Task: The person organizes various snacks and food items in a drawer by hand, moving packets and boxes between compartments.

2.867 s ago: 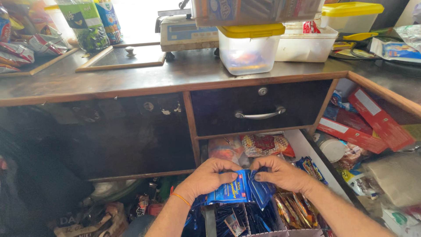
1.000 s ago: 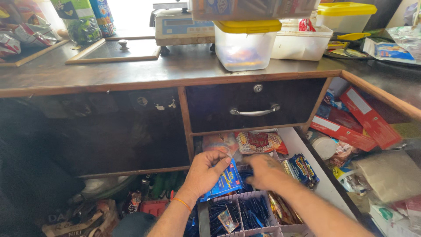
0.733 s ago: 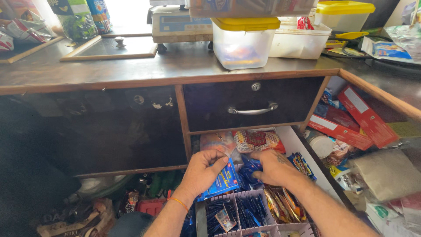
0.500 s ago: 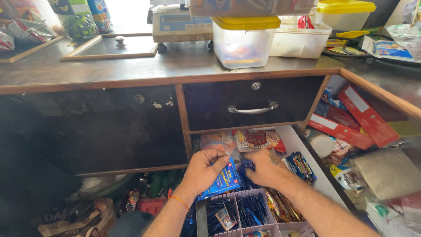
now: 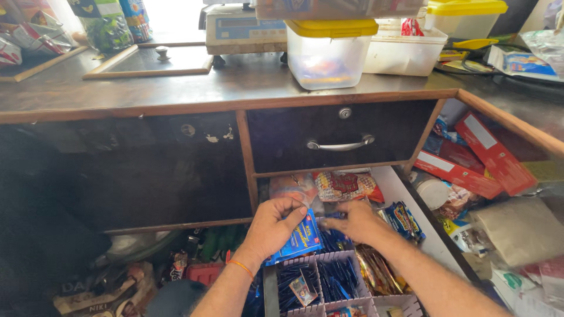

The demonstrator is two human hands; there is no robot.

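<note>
1. Two bare hands work low in an open drawer [image 5: 405, 194] under the dark counter [image 5: 176, 88].
2. The left hand [image 5: 273, 226] has its fingers [image 5: 288, 206] curled tight around a strip of blue sachets [image 5: 298, 238], held just above a white divider tray [image 5: 329, 282].
3. The right hand [image 5: 355, 220] lies beside it, palm down on more blue packets; its fingers are blurred, so I cannot tell whether they grip anything.
4. A red snack packet [image 5: 343, 185] lies at the drawer's back, and a closed drawer with a metal handle [image 5: 341, 144] sits above.
</note>
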